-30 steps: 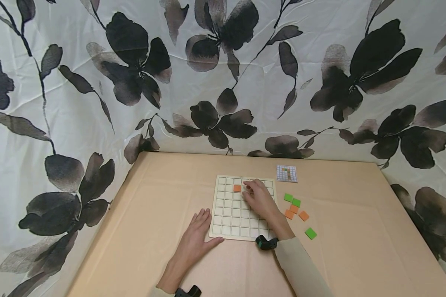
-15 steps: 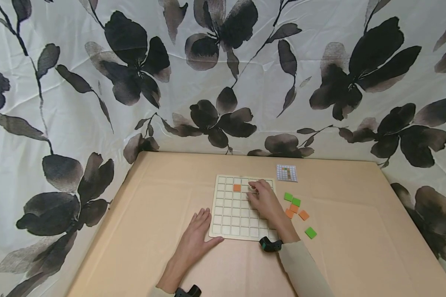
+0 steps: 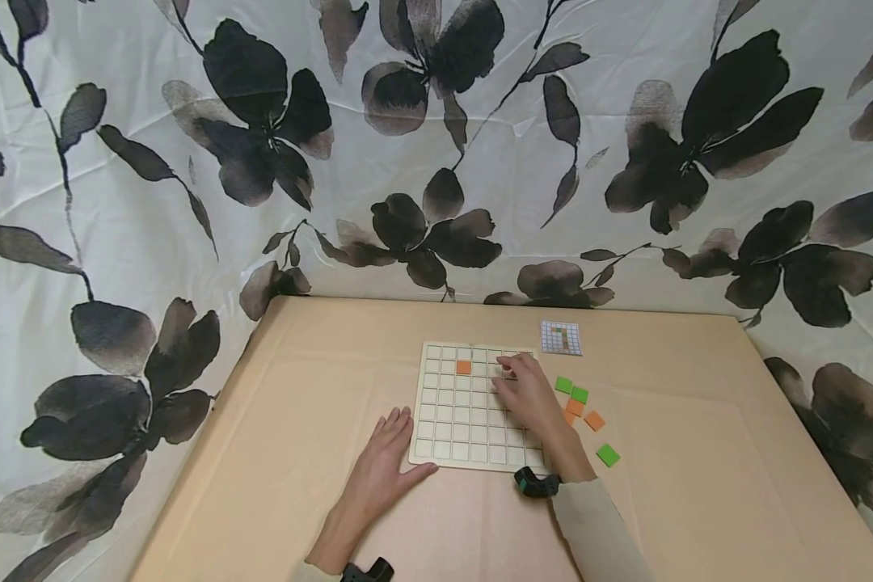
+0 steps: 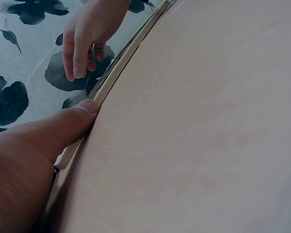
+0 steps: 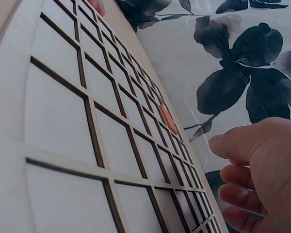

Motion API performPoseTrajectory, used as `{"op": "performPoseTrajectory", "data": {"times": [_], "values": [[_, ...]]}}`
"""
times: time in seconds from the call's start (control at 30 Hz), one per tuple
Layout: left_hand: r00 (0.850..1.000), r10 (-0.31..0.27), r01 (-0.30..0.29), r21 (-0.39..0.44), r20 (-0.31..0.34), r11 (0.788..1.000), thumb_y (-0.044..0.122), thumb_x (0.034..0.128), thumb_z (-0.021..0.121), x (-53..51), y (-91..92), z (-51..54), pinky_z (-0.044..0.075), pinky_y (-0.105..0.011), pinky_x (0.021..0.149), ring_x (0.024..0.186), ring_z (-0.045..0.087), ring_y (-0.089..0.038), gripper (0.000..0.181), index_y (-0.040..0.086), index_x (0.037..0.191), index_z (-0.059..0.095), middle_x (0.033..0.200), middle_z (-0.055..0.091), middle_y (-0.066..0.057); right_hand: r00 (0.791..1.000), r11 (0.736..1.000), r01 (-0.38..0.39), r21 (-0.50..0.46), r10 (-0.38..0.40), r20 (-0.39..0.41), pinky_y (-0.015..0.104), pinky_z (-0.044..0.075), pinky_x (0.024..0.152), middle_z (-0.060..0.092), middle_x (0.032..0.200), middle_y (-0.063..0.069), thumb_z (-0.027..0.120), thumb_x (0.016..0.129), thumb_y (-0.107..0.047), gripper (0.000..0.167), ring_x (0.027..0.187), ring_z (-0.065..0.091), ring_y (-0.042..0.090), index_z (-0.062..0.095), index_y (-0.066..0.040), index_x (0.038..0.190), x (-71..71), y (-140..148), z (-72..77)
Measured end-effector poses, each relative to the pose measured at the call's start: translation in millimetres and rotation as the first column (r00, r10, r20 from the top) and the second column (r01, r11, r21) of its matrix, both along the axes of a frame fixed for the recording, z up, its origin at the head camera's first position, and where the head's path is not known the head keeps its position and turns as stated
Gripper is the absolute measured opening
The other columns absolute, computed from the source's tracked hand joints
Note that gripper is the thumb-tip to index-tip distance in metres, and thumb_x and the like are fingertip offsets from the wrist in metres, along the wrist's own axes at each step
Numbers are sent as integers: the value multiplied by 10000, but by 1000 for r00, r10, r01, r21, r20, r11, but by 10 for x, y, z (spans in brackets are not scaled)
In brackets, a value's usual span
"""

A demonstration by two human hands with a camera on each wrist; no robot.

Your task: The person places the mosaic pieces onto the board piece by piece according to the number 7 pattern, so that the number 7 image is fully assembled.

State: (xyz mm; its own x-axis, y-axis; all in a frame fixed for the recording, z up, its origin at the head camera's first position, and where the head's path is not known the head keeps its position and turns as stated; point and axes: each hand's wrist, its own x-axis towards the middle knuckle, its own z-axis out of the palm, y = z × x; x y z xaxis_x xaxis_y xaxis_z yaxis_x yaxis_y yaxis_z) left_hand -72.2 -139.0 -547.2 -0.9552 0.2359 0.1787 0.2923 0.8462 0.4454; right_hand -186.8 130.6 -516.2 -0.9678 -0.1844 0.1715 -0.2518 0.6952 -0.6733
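A white grid board [image 3: 442,432] lies on the table, with one orange square tile [image 3: 463,368] in a cell of its second row. My left hand [image 3: 381,470] rests flat against the board's lower left corner, its thumb [image 4: 75,121] touching the edge. Over the board's upper right part hovers my right hand [image 3: 529,394], fingers loosely bent and nothing seen between them. In the right wrist view, the thumb and bent fingers of the right hand [image 5: 276,170] are apart from the grid, and the orange tile [image 5: 168,119] shows further off.
Right of the board lie loose green tiles [image 3: 608,455] and orange tiles [image 3: 594,420], one partly behind the right arm. A small pattern card [image 3: 561,338] sits beyond the board's upper right corner. A floral cloth [image 3: 378,178] hangs behind the table [image 3: 698,453].
My right hand has shifted to the right over the board, away from the orange tile in the grid. The left hand has stayed in place.
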Motion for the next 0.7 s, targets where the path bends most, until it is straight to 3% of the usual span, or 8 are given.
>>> {"op": "performPoseTrajectory", "data": {"times": [0.7], "values": [[1000,5,-5,-4,14,1000,595,849,702,-5,-2,-4,228,-411,1294,1497,359,-290,887,-39,1436,498,1545,461,-150,999,999,44,-10,-44,-18,411,532,850,612,1148,94,679,948,-221,364,1046,531,252,661,-49,1268,74,108,-28]]}}
